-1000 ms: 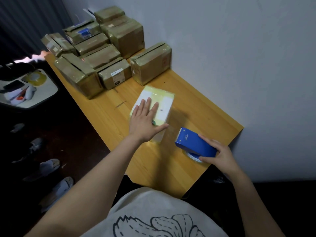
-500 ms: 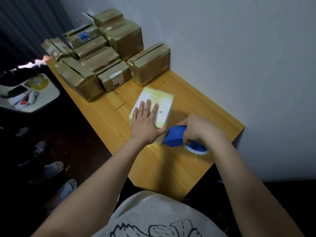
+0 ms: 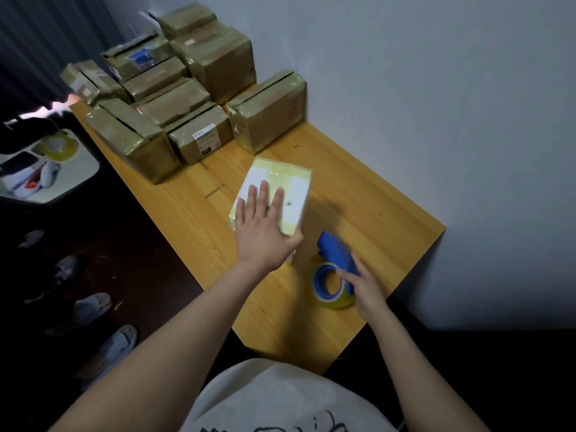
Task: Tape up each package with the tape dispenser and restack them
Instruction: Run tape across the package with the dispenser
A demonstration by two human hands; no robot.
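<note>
Tape already wraps the small white rectangular package with yellowish bands (image 3: 285, 188), which lies flat near the middle of the long light wooden table (image 3: 374, 213); take that package as your landmark. Your left hand (image 3: 265, 229) rests palm down on the near half of its top, fingers spread and straight, thumb hooked over the near right corner, pressing rather than gripping. Just to the right of the package and a little nearer to you sits the blue plastic tape dispenser with its roll of clear yellowish tape (image 3: 335, 275), standing on the table beside the package but not touching it as far as you can tell. Your right hand (image 3: 366, 286) is on the dispenser's near right side, fingers (image 3: 347, 273) curled loosely over the roll and the blue body; the hold looks light, and you cannot tell whether it is fully closed around it. Beyond the package, at the far end of the table against the pale wall (image 3: 436, 88), stands the cluster of brown cardboard parcels wrapped in shiny tape (image 3: 193, 101), some stacked on others, the nearest one well apart from your package. To the left of the package, off the table, lie slippers on the dark floor (image 3: 93, 307).
</note>
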